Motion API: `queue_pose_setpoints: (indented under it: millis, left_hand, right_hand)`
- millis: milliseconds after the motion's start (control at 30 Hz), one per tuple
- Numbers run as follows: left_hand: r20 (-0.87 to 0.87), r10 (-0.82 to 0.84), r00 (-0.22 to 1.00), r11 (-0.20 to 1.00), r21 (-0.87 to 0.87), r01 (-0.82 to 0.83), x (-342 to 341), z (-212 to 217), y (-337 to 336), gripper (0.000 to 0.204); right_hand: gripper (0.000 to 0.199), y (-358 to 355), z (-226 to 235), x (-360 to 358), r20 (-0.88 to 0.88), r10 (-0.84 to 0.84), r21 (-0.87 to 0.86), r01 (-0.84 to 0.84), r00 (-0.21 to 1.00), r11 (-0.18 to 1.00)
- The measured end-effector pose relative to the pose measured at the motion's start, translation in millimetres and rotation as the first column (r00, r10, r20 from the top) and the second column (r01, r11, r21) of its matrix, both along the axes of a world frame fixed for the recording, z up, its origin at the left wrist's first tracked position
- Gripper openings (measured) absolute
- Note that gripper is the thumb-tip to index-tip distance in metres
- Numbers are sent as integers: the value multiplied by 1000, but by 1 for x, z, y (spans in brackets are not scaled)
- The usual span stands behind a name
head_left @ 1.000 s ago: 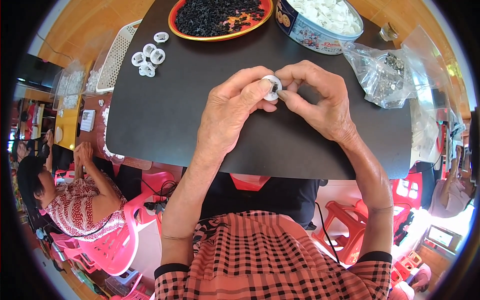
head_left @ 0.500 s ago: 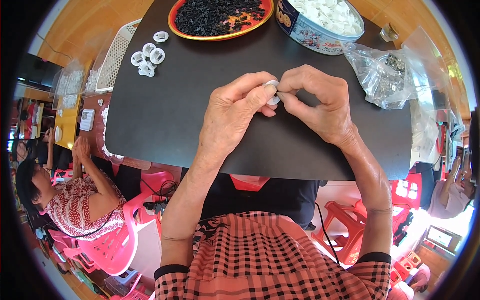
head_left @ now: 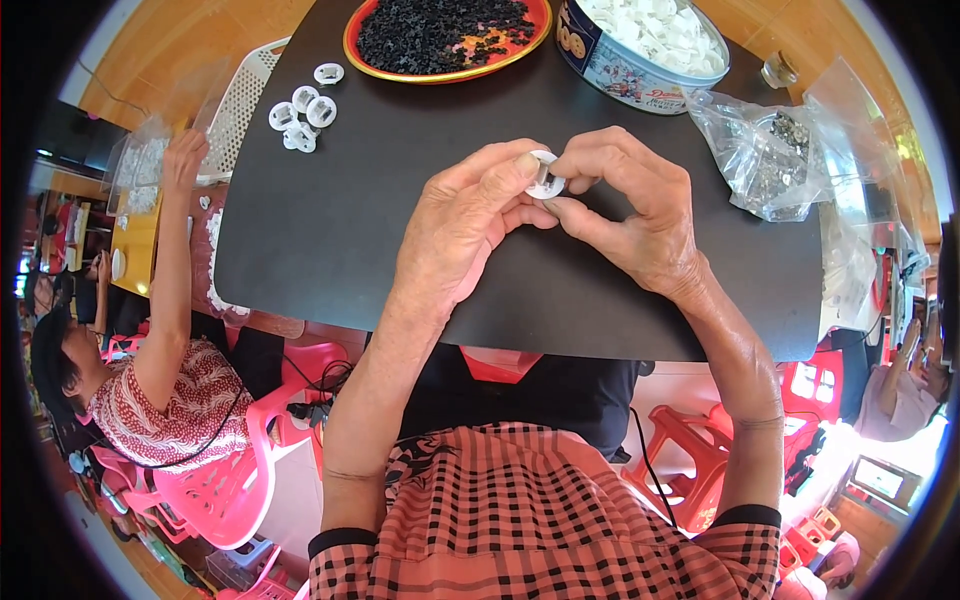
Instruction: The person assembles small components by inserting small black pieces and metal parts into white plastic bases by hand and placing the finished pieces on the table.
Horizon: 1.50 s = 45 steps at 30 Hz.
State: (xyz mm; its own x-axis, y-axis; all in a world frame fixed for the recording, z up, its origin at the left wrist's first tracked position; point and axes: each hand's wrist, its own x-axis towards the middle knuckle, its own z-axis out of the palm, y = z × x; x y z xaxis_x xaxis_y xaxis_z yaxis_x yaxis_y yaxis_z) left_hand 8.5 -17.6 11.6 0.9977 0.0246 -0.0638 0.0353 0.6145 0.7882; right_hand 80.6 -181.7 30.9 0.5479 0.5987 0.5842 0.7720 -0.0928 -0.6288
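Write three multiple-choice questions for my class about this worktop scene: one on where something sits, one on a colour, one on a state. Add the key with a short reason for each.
1. Where is the small white round part?
A. In the tin
B. Between the fingers of both hands
C. On the floor

2. What colour is the rim of the dish of black pieces?
A. Orange-red
B. Blue
C. Green

3. How is the round tin of white pieces?
A. Lidded
B. Tipped over
C. Open and upright

Key: B, the left hand and right hand pinch it above the black board; A, its edge is orange-red; C, the white pieces show from above.
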Motion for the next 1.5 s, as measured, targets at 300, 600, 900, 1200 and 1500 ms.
queue_pose_setpoints:
  millis: [300,600,900,1200,1500]
  left_hand:
    - [-28,-64,998,996,-71,62,2,-2,3,30]
    - [-14,-47,999,984,-171,44,4,-6,7,29]
    - [-38,1,999,961,-276,-11,-1,1,15,28]
    - [-23,83,996,943,-320,-86,-15,-5,33,27]
    - [3,214,977,896,-399,-195,-34,-4,60,28]
  right_hand:
    - [24,-2,-4,-1,-52,29,21,-28,998,999]
    - [26,1,-4,1,-53,-1,-25,0,999,1000]
    - [29,6,3,-6,-99,-29,-1,29,995,1000]
    - [26,32,24,-17,-264,40,-87,-65,964,994]
    - [15,54,-1,-19,-492,53,-6,-65,869,998]
